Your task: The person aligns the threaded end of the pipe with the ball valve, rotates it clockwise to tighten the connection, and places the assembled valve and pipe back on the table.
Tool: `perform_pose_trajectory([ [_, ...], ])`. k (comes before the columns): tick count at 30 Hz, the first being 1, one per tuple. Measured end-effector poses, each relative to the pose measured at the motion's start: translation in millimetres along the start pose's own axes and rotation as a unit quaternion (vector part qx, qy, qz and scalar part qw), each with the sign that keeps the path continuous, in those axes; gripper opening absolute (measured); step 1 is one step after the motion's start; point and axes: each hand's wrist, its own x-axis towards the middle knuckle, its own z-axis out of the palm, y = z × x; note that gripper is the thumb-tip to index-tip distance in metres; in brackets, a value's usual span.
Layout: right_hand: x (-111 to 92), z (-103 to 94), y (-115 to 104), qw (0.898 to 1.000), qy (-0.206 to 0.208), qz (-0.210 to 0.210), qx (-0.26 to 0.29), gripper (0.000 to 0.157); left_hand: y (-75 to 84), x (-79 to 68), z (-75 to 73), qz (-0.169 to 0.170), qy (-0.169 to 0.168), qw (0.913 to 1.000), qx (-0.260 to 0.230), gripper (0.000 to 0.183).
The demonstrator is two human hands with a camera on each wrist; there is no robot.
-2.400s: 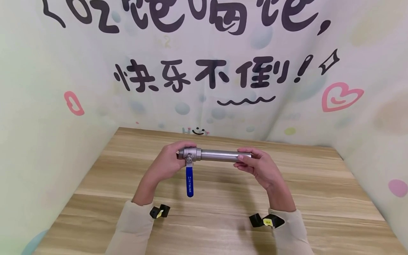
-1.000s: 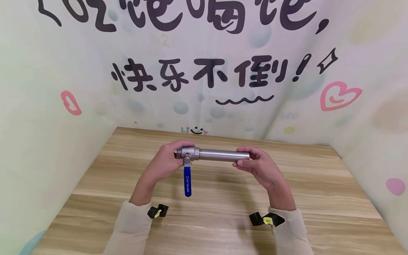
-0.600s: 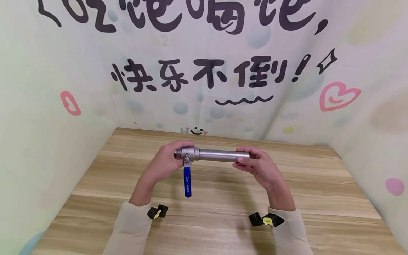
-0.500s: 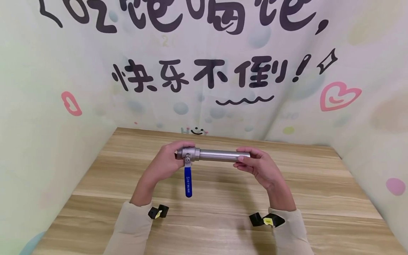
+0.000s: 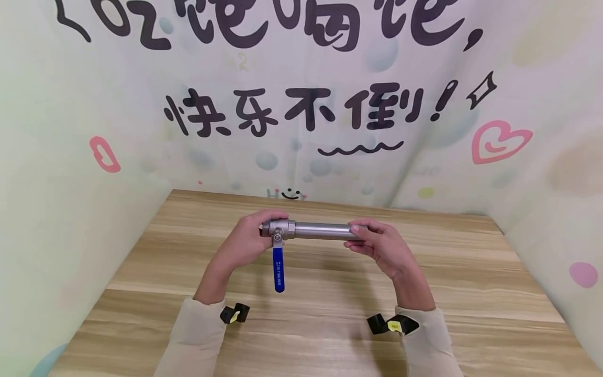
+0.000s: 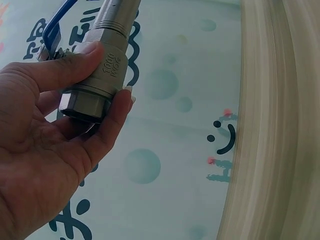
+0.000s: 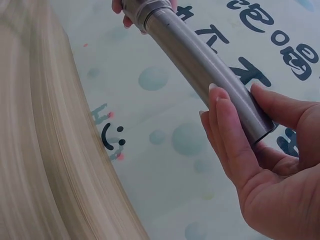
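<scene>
A metal ball valve (image 5: 281,227) with a blue lever handle (image 5: 279,269) is joined end to end with a plain steel pipe (image 5: 322,231), held level above the table. My left hand (image 5: 247,238) grips the valve body, thumb on the near side and fingers round the far side. In the left wrist view, a few thread turns (image 6: 111,26) show where the pipe enters the valve's hex end. My right hand (image 5: 383,243) holds the pipe's free end between thumb and fingers. The open pipe end (image 7: 264,135) shows in the right wrist view. The lever points toward me.
The wood-grain table (image 5: 301,324) lies beneath both hands. A white printed cloth (image 5: 301,167) with black lettering stands behind it, with pale walls at both sides. Each sleeve cuff carries a small black camera mount (image 5: 393,324).
The right thumb has slid upward over the pipe, and the hand now covers more of its free end. The left hand keeps its grip on the valve, with the lever still pointing toward me.
</scene>
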Motion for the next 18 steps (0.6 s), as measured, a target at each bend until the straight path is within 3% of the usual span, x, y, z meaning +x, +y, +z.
perform_pose_trajectory([
  [10,0.7,-0.7,-1.1,1.000,-0.014,0.007,-0.002,0.040,-1.3,0.4,-0.1,-0.010,-0.001,0.9999,0.002,0.055],
  [18,-0.6,-1.4,-0.3,1.000,-0.028,-0.001,0.002,0.036,-2.0,0.2,0.5,-0.008,-0.002,0.9999,0.008,0.055],
])
